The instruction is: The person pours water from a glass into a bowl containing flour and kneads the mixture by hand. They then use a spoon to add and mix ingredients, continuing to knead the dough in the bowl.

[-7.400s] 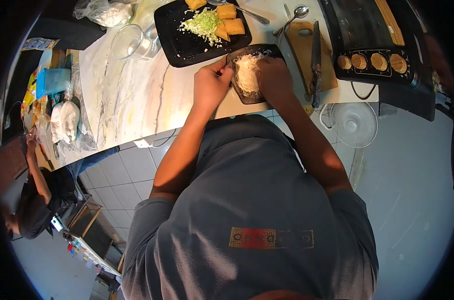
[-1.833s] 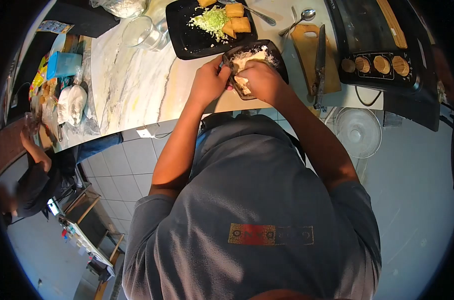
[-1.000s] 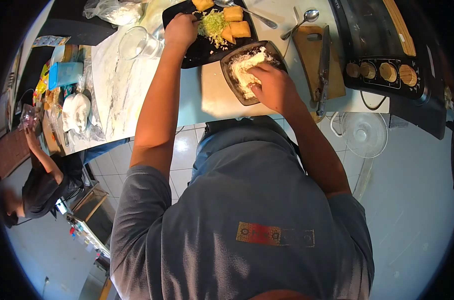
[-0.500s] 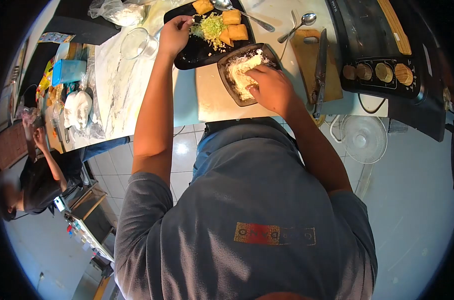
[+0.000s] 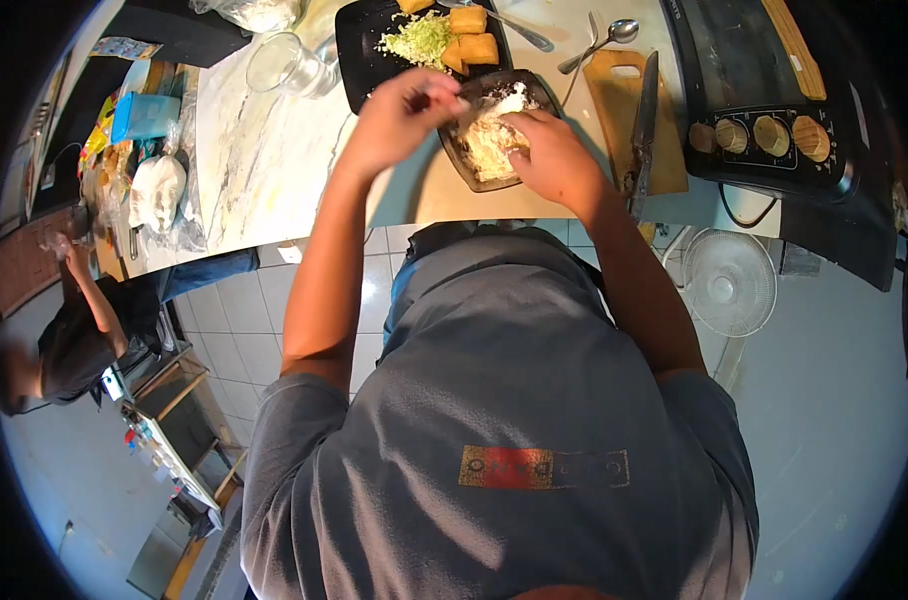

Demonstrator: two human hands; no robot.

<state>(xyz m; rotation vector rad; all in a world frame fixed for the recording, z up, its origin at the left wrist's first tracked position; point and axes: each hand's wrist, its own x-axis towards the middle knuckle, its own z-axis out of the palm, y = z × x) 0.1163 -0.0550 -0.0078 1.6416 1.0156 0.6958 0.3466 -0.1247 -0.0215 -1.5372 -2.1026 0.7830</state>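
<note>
- The left hand (image 5: 409,112) is half curled above the bowl's left rim; whether it grasps something, I cannot tell.
- The right hand (image 5: 554,160) is half open, its fingertips touching the pale mixture (image 5: 486,145) inside the dark bowl (image 5: 452,158).
- The black plate (image 5: 359,70) lies just beyond.
- The mixture stretches lengthwise from far right to near left.

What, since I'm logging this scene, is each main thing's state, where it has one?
Square dark bowl, partly filled.
Crumbly cream mixture, unevenly heaped.
Rectangular black plate, loaded.
Pale green vegetable, shredded.
Clear round tumbler, contents unclear.
Long dark metal knife, lying unheld.
Round white fan, on/off unclear.
Black appliance with wooden knobs, power unclear.
</note>
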